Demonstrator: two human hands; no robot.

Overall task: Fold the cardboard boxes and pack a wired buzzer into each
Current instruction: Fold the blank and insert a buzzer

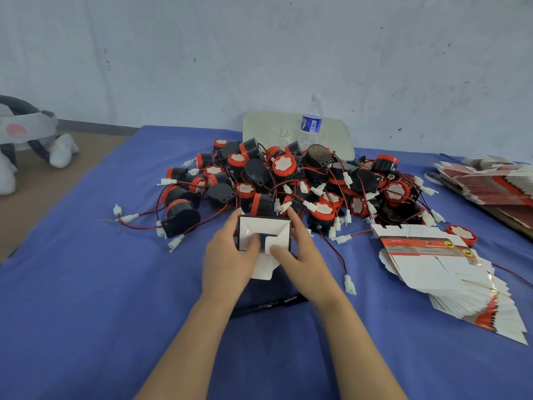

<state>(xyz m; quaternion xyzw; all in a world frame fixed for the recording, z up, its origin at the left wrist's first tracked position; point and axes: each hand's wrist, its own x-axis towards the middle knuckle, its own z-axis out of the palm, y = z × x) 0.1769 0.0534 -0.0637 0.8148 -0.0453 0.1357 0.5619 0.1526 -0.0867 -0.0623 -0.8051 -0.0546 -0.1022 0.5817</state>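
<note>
Blue cloth [86,284], board [268,125] marked "4", half-folded box [264,226]

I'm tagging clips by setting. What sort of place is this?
Probably a hand-packing workbench: a heap of wired buzzers on blue cloth, stacks of flat cartons, and a box gripped by the left hand and right hand.

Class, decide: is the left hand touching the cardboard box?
Touching. The head view shows the left hand gripping the cardboard box, thumb on its flap.
</note>
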